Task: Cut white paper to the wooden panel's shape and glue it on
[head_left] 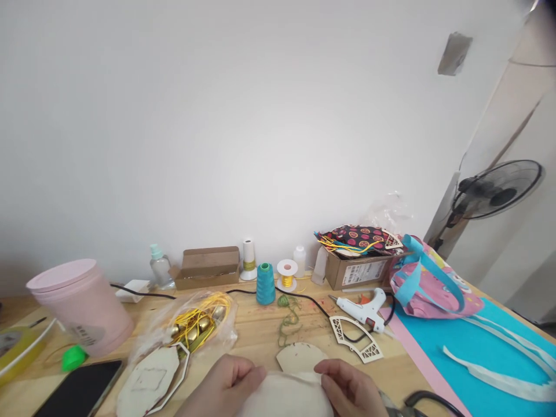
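Round pale cream fabric-covered disc lies flat at bottom centre of frame, long axis left-right, lower edge cut off. Left hand pinches its left rim, fingers curled, knuckles up. Right hand grips the right rim the same way. Both wrists out of frame. Flat wooden half-round cutout sits just behind on the wooden tabletop, partly hidden.

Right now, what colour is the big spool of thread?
Teal; the big spool of thread shows clearly in the head view.
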The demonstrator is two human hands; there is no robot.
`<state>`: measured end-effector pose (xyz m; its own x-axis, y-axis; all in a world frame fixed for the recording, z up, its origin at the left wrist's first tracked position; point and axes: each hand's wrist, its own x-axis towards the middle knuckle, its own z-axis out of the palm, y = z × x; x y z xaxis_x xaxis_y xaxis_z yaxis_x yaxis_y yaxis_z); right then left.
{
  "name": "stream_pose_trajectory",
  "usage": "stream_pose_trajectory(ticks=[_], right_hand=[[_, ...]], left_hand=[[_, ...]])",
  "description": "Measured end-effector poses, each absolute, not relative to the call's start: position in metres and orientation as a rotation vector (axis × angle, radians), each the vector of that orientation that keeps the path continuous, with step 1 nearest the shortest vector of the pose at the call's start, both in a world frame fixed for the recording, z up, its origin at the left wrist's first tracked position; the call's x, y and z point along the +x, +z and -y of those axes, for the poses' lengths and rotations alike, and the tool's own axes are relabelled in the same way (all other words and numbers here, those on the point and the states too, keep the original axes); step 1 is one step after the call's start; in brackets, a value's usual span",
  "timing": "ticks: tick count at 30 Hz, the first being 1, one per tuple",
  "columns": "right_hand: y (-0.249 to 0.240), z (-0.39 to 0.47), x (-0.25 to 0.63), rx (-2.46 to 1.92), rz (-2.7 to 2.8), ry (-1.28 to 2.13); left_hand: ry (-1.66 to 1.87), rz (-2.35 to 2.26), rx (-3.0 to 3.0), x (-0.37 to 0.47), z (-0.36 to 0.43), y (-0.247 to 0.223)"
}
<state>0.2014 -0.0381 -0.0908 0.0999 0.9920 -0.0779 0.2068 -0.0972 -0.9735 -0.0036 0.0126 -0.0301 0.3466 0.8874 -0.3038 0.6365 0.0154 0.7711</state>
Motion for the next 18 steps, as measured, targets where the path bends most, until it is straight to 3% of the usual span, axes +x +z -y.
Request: stream_pose_trajectory(ticks=[5, 11, 18], right_hand=[[-0.079, 0.030, 0.218, -1.622, 1.415, 0.894], [-0.054, 0.002, 0.216, -1.844, 1.667, 0.505], [-0.069, -0.006, 0.212, -1.972, 1.741, 0.427]], left_hand=[[0.334, -1.362, 1.755, 0.013, -0.017, -0.070], [0.466, -1.424, 1.916, 0.026, -0.034, -0.052], [0.497, -1.465, 1.936, 0.022, -0.036, -0.054]])
